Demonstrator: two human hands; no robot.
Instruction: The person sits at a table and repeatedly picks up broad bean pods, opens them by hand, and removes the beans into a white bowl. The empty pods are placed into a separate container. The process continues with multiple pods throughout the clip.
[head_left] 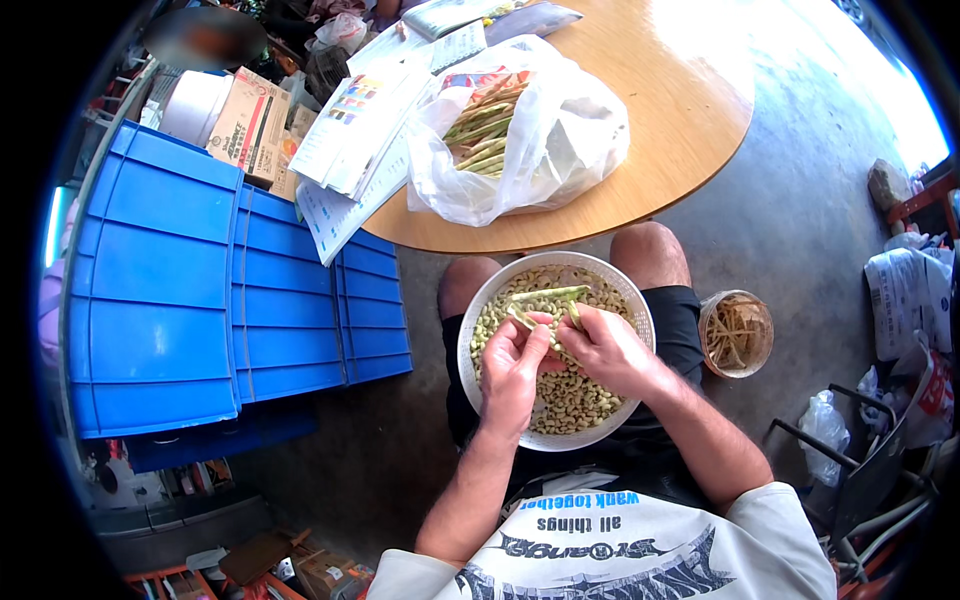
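The left hand [512, 368] and the right hand [603, 350] meet over a white bowl [480, 310] that rests on the person's lap, both pinched narrow on one split green bean pod [548, 300]: the left thumb and fingers grip its near end, the right fingers curl round its other half. The pod lies just above the heap of pale shelled beans [570, 395] filling the bowl (a second long pod strip lies across the far rim side).

Beyond the bowl, on the round wooden table [690, 110], a white plastic bag [570, 140] sags open with more green pods [485, 135] inside and a red-and-yellow printed packet under them. Left of the bag, white printed sheets with small colour squares [355, 110] overhang the table edge. Further left stand a brown cardboard box with red print [248, 120] and a blue plastic crate lid [200, 280]. To the person's right, on the concrete floor, sits a small round tub of tan pod scraps [737, 332], with white sacks [905, 300] beyond.
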